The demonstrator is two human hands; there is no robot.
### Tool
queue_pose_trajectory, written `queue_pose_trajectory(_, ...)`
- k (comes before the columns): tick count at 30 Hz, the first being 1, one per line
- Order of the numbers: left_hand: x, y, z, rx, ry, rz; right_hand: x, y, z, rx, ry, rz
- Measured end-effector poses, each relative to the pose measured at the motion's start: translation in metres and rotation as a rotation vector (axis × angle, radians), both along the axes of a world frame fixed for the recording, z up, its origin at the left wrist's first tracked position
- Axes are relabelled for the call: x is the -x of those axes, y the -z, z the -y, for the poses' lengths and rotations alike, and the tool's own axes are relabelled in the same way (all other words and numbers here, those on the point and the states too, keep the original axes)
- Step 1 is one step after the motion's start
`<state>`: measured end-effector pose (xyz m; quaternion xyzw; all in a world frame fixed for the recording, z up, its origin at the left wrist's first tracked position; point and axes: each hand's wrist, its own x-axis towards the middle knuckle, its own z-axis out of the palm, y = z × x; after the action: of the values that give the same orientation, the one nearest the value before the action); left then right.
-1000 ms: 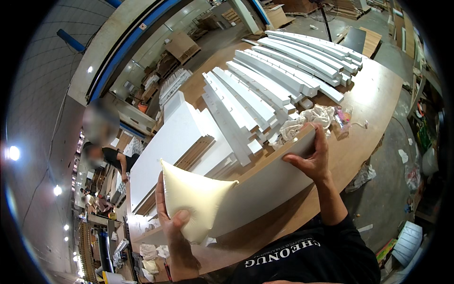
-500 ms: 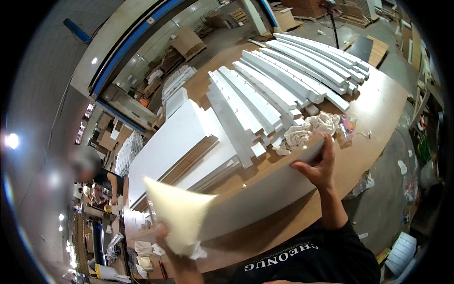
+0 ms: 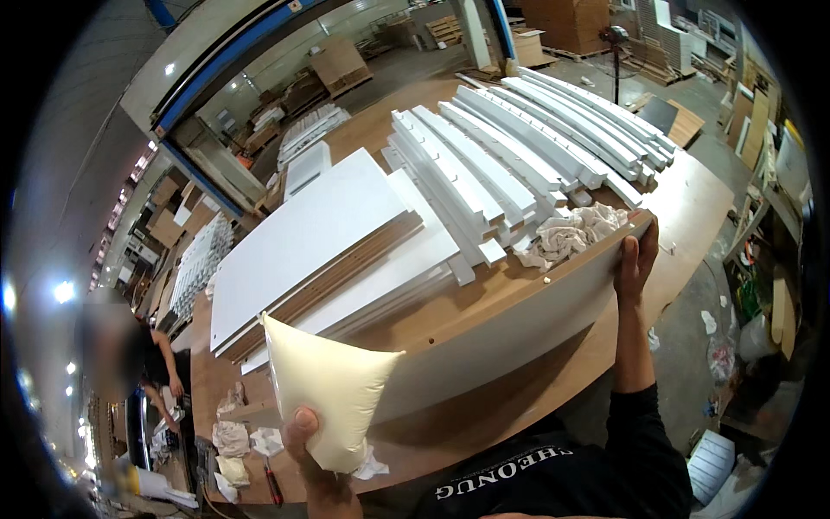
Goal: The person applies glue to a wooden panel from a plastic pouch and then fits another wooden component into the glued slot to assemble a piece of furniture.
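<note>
Raised glue pouch (image 3: 324,398) (left grip).

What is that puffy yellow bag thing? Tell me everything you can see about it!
The cream-yellow pouch is a soft, plump bag, smooth and a little shiny, like plastic filled with something thick. It has a pointed upper-left corner and pinched edges. It is held up, tilted, in the left hand, whose thumb presses its lower part. A scrap of white rag peeks out under it. It is in front of the long white board on the wooden table.
</note>
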<state>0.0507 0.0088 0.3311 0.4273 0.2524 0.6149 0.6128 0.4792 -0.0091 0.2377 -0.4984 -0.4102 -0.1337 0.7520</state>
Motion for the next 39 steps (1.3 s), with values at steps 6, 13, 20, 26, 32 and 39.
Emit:
queue_pose_trajectory(6,-0.023,-0.041,-0.010,-0.110,0.061,-0.293,-0.004,0.003,0.008,0.037,0.142,0.062)
queue_pose_trajectory(13,-0.018,-0.040,-0.019,-0.115,0.011,-0.305,-0.005,0.008,0.009,0.015,0.114,0.079)
queue_pose_trajectory(20,-0.031,-0.048,-0.019,-0.147,0.057,-0.389,-0.002,0.008,0.014,-0.006,0.096,0.043)
queue_pose_trajectory(26,-0.038,-0.051,-0.015,-0.128,0.025,-0.399,-0.001,0.006,0.012,0.006,0.145,0.069)
queue_pose_trajectory(32,-0.035,-0.048,-0.016,-0.120,0.023,-0.420,-0.002,0.007,0.011,0.025,0.151,0.057)
queue_pose_trajectory(39,-0.032,-0.047,-0.015,-0.138,0.002,-0.467,-0.001,0.005,0.011,0.008,0.162,0.034)
